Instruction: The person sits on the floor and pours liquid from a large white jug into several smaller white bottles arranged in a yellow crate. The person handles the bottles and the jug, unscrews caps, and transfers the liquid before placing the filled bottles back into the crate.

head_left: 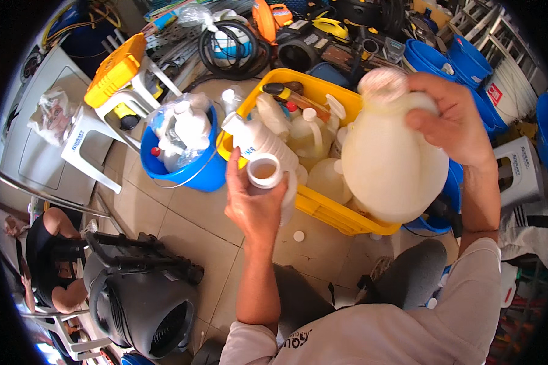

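Note:
My left hand (255,200) is wrapped around an uncapped white plastic bottle (290,196), its round mouth facing up. Amber-looking liquid or residue shows inside the neck. My right hand (454,116) grips a large translucent plastic jug (388,159) near its top, above the crate's near right corner. Blur hides whether the jug's neck is capped. Just beyond my left fingers, a ribbed white bottle (274,145) with blue writing leans across the rim of a yellow plastic crate (333,212). Inside the crate are a jug with pale yellow liquid (308,137) and a white spray trigger (335,106).
A blue bucket (182,178) full of plastic bottles stands left of the crate. One white cap (298,236) lies on the tiled floor. A black floor blower (137,296) and a seated person (55,255) are at left. Stacked blue buckets (468,59) stand at right.

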The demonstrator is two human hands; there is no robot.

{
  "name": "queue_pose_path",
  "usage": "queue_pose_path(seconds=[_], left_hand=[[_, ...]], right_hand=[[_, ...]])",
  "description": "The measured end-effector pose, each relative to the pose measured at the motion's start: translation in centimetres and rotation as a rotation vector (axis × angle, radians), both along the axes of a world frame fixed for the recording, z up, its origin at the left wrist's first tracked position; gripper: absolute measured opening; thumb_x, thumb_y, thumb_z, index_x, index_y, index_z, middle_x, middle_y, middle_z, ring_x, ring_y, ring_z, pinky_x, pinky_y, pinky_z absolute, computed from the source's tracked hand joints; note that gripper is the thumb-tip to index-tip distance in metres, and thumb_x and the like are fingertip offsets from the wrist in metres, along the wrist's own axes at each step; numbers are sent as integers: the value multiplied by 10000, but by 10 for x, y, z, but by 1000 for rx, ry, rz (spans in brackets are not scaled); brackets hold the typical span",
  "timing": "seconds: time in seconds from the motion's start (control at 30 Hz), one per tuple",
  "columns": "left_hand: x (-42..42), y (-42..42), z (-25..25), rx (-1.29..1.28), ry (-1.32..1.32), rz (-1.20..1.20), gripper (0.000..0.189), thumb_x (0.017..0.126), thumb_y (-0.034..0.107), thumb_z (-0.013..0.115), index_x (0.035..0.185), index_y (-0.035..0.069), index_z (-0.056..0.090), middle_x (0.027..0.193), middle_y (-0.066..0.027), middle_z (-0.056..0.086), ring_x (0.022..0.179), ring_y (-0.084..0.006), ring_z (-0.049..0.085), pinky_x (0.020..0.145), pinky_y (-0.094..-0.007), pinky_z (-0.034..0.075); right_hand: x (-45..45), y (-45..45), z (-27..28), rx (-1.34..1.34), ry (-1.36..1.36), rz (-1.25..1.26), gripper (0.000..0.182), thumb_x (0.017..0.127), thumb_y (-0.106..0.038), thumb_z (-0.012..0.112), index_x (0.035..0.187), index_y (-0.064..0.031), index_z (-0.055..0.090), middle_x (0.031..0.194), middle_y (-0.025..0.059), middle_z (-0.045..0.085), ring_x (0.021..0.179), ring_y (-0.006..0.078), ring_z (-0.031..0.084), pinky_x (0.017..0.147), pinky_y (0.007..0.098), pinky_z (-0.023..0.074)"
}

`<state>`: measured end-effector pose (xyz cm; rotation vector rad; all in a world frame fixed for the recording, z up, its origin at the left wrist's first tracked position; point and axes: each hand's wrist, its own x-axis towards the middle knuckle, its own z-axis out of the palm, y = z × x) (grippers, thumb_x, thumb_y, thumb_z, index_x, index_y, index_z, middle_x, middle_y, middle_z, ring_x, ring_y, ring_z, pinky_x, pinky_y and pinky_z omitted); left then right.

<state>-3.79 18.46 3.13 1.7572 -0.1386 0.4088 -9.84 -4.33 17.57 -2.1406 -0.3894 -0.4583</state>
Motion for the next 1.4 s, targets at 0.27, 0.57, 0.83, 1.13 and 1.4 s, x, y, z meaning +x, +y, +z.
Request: queue_pose_path(seconds=[0.27, 0.57, 0.83, 1.13, 1.4], left_hand=[[9, 3, 2, 132, 14, 99, 797, 569, 93, 774, 1263, 88, 381, 936, -106, 644, 841, -173, 620, 770, -284, 466], [11, 12, 5, 97, -1, 83, 851, 562, 62, 769, 1298, 110, 343, 943, -119, 638, 871, -171, 606, 801, -302, 458], [7, 4, 3, 6, -23, -39, 831, 592, -27, 741, 1301, 62, 315, 949, -150, 613, 877, -185, 582, 808, -306, 454], [13, 13, -7, 23, -3, -77, 792, 616, -19, 734, 1291, 40, 323, 974, -160, 588, 893, -198, 568, 792, -323, 461], [9, 38, -18, 39, 6, -12, 801, 610, -12, 740, 1294, 48, 326, 972, -165, 579, 889, -209, 568, 785, -334, 465]], right_hand=[[-43, -27, -51, 969, 175, -18, 342, 888, -199, 491, 1180, -28, 440, 500, -42, 371, 321, 23, 286, 305, 180, 243], [-81, 32, -150, 660, 451, 161, 461, 743, -169, 682, 1135, -40, 476, 1054, 33, 525, 872, 127, 544, 716, 239, 445], [-115, 81, -268, 185, 911, 204, 517, 700, -76, 621, 1179, -120, 433, 957, 180, 577, 917, 297, 569, 771, 382, 452], [-114, 6, -283, -21, 1051, 510, 620, 721, -72, 525, 1292, -24, 289, 1185, 254, 452, 1115, 327, 456, 903, 400, 381], [-132, -34, -348, -850, 1391, 645, 575, 744, -85, 491, 1279, 23, 308, 1248, 207, 420, 1170, 293, 405, 923, 357, 379]])
